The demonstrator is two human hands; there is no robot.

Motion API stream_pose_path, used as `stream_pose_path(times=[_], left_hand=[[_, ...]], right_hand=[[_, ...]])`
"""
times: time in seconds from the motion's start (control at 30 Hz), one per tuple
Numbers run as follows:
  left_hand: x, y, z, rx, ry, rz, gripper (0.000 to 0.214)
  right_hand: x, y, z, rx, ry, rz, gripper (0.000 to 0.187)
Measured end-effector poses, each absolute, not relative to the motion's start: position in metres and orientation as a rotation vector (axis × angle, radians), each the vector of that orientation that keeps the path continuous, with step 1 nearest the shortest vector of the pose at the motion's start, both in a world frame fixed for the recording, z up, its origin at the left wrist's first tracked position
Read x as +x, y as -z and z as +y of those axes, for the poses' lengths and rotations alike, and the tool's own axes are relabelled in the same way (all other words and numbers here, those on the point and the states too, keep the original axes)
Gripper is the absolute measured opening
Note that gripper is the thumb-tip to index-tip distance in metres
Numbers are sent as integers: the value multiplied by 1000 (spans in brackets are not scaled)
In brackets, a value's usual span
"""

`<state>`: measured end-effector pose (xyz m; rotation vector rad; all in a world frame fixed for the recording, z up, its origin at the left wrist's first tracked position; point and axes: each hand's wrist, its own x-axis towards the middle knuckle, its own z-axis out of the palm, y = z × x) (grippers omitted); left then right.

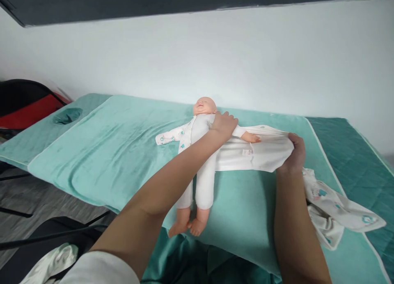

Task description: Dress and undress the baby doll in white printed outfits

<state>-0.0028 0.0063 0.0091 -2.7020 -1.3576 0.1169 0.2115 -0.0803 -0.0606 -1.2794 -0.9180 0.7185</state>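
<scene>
A baby doll [205, 106] in white clothing lies on its back, head toward the wall and bare feet toward me. A printed baby top [252, 154] covers the doll's arm on the left of the view; its other half spreads to the right, showing a white inner side with a small label. My left hand [225, 124] is closed over the doll's shoulder, fingertips partly hidden. My right hand [294, 152] grips the far edge of the top and holds it stretched out. The doll's nearer arm [250, 137] lies over the stretched cloth, its hand bare.
A green padded massage bed [101, 148] with a face hole [67, 115] stands against a white wall. Printed baby clothes [341, 206] lie crumpled on the right. A black and red chair [27, 107] is at the left; another printed cloth [53, 263] lies lower left.
</scene>
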Motion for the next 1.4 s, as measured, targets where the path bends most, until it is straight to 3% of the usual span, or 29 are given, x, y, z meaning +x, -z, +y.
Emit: stream_pose_path(times=[0.1,0.23,0.4,0.53,0.63,0.73,0.8,0.97,1.13,1.27,1.4], left_hand=[[3,-6,2,-2644,-120,-1407,43],[10,1,-4,-2590,-118,-1460,43],[11,9,-4,-2683,-54,-1459,47],[2,8,3,-2950,133,-1374,41],[-13,-1,8,-3287,442,-1187,28],[-34,-10,12,-3416,762,-1088,31],[-48,-12,14,-3405,848,-1040,32],[-78,-1,19,-3136,999,-1177,20],[-101,10,21,-2712,1121,-1647,20],[-113,18,10,-2699,1184,-1673,22],[-111,20,-10,-2772,1391,-1694,7]], right_hand=[[205,53,-86,-1207,-888,-729,26],[187,42,-95,-1071,-863,-677,30],[164,42,-104,-1094,-829,-889,41],[151,48,-107,-1026,-1053,-1069,51],[141,51,-107,-833,-1282,-1188,45],[130,52,-108,-678,-1438,-1350,27],[123,52,-109,-594,-1497,-1433,26],[117,55,-111,-564,-1526,-1485,33],[118,56,-110,-667,-1440,-1517,29],[116,57,-108,-770,-1375,-1528,28],[114,62,-114,-831,-1406,-1544,46]])
